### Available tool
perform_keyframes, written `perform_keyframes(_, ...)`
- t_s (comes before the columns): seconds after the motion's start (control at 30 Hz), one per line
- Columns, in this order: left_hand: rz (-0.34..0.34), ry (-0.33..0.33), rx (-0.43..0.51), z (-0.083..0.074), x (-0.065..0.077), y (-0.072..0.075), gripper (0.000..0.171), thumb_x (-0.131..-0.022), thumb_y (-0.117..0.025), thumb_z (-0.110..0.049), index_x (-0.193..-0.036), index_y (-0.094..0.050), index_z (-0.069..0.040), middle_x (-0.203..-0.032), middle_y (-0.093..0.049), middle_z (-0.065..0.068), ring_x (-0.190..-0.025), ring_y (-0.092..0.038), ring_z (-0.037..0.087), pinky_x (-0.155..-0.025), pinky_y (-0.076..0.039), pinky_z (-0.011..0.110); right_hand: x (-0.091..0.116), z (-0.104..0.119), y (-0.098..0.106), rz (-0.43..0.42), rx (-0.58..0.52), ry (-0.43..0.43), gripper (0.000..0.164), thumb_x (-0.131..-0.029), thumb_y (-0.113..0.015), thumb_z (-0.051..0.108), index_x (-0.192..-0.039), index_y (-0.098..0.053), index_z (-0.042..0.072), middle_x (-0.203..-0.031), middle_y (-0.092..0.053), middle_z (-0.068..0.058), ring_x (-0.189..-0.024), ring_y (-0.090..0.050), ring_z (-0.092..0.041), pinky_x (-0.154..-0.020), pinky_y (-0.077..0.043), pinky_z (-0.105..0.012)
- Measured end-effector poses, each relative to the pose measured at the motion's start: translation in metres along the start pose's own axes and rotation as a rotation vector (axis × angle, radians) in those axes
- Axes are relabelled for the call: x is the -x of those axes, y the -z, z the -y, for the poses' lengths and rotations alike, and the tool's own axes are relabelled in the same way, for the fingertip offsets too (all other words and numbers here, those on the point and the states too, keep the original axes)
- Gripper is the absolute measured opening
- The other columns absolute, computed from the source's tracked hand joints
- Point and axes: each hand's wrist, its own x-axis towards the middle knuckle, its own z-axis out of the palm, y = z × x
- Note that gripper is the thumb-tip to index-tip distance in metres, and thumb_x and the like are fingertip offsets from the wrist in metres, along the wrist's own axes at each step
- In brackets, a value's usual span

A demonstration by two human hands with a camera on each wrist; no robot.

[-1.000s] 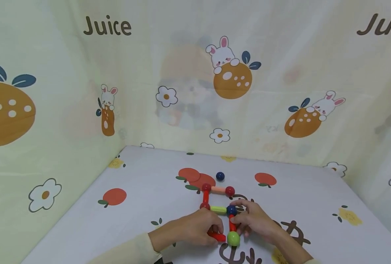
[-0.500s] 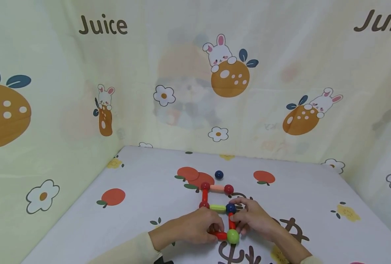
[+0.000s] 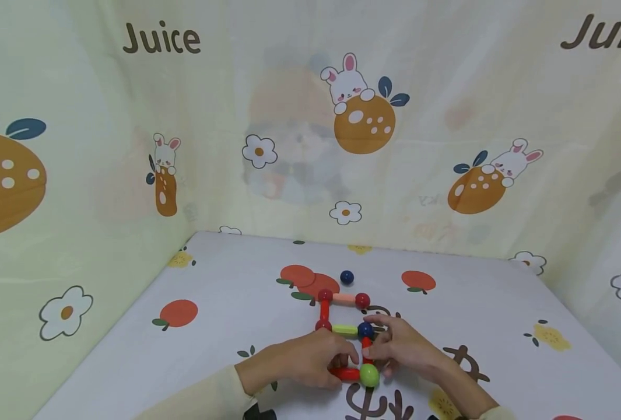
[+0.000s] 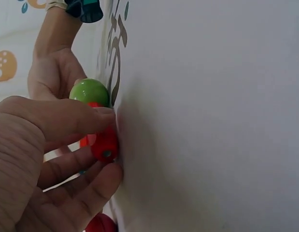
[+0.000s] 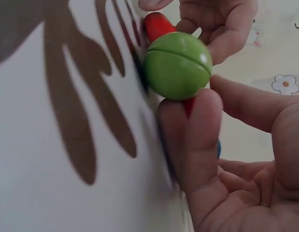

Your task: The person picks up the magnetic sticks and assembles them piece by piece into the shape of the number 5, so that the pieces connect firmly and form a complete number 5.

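Observation:
A chain of magnetic-looking balls and rods lies on the table. My left hand [image 3: 312, 359] holds a red rod [image 3: 348, 374] by its left part, thumb across it in the left wrist view; its other end meets the green ball [image 3: 369, 375]. From that ball a second red rod [image 3: 367, 343] runs back to a dark blue ball [image 3: 365, 330], and my right hand [image 3: 407, 350] pinches this rod, its index finger near the blue ball. A yellow-green rod [image 3: 345, 330] joins the blue ball to a red ball [image 3: 323, 325], partly behind my left hand.
Farther back, a red rod [image 3: 324, 310] leads to another red ball [image 3: 325, 296], then a pink rod [image 3: 344, 299] and a red ball [image 3: 362, 300]. One loose dark blue ball [image 3: 347, 277] lies behind. A printed cloth [image 3: 300, 175] walls the table's back.
The red rod in my left hand has moved right, closing its gap to the green ball. My left fingers have drawn back slightly along it. The right hand stays nearly still.

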Motion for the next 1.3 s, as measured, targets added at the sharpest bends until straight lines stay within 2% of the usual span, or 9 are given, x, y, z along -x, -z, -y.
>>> perform_keyframes(0.17,0.016,0.003,-0.021,-0.001,0.0,0.005,0.041,-0.083,-0.083,-0.01,-0.121,-0.069,-0.016,-0.087,-0.065,-0.013,-0.078,-0.057,0.001,-0.073,-0.05,0.014,0.004,0.005,-0.001,0.015,0.035,-0.012,0.095,-0.078,-0.088,0.013,-0.155,-0.033,0.004,-0.089,-0.067,-0.014,-0.073,-0.068,-0.025,-0.061,-0.059,-0.034)
perform_keyframes(0.37,-0.009,-0.017,-0.057,0.001,-0.001,0.008,0.037,-0.087,-0.081,-0.018,-0.122,-0.069,-0.016,-0.086,-0.065,-0.014,-0.076,-0.057,0.0,-0.071,-0.05,0.014,0.007,0.007,-0.002,0.007,0.057,-0.033,0.101,-0.073,-0.091,0.011,-0.156,-0.033,0.007,-0.094,-0.062,-0.016,-0.078,-0.067,-0.026,-0.064,-0.061,-0.037)
perform_keyframes(0.6,-0.13,-0.031,-0.063,0.007,-0.006,0.022,0.032,-0.091,-0.075,-0.018,-0.121,-0.071,-0.013,-0.086,-0.064,-0.011,-0.074,-0.055,0.002,-0.065,-0.05,0.017,0.009,0.01,-0.002,0.001,0.034,-0.045,0.101,-0.072,-0.091,0.008,-0.156,-0.034,0.006,-0.095,-0.061,-0.017,-0.078,-0.068,-0.026,-0.063,-0.061,-0.038)
perform_keyframes(0.73,-0.216,-0.031,-0.119,0.016,-0.015,0.033,0.031,-0.091,-0.074,-0.015,-0.121,-0.07,-0.01,-0.089,-0.067,-0.005,-0.07,-0.055,0.003,-0.063,-0.05,0.016,0.009,0.01,-0.001,0.011,0.023,-0.027,0.101,-0.072,-0.091,0.006,-0.156,-0.034,0.005,-0.095,-0.062,-0.017,-0.077,-0.069,-0.026,-0.063,-0.061,-0.038)
perform_keyframes(0.9,-0.294,0.023,-0.193,0.029,-0.028,0.045,0.031,-0.091,-0.073,-0.015,-0.121,-0.07,-0.009,-0.101,-0.071,0.0,-0.079,-0.059,0.007,-0.067,-0.051,0.016,0.009,0.009,-0.002,0.005,0.039,-0.028,0.1,-0.072,-0.092,0.009,-0.155,-0.036,0.005,-0.094,-0.062,-0.015,-0.077,-0.068,-0.025,-0.063,-0.061,-0.038)
perform_keyframes(1.03,-0.34,0.087,-0.247,0.037,-0.038,0.051,0.031,-0.091,-0.074,-0.019,-0.12,-0.07,-0.01,-0.098,-0.069,-0.001,-0.083,-0.057,0.009,-0.069,-0.049,0.017,0.009,0.009,-0.002,0.0,0.05,-0.031,0.1,-0.072,-0.092,0.01,-0.155,-0.036,0.005,-0.09,-0.062,-0.014,-0.076,-0.068,-0.025,-0.063,-0.061,-0.037)
perform_keyframes(1.2,-0.36,0.176,-0.247,0.044,-0.05,0.055,0.036,-0.092,-0.075,-0.025,-0.125,-0.067,-0.011,-0.098,-0.065,0.0,-0.086,-0.055,0.01,-0.068,-0.05,0.018,0.01,0.009,-0.002,-0.001,0.058,-0.035,0.1,-0.073,-0.091,0.012,-0.155,-0.035,0.005,-0.087,-0.064,-0.014,-0.071,-0.068,-0.025,-0.063,-0.06,-0.034)
perform_keyframes(1.3,-0.363,0.233,-0.276,0.047,-0.06,0.058,0.04,-0.092,-0.076,-0.03,-0.128,-0.066,-0.013,-0.111,-0.067,0.002,-0.096,-0.058,0.012,-0.076,-0.054,0.022,0.011,0.011,-0.003,-0.007,0.06,-0.044,0.099,-0.074,-0.091,0.013,-0.155,-0.035,0.005,-0.086,-0.065,-0.014,-0.069,-0.068,-0.024,-0.062,-0.059,-0.033)
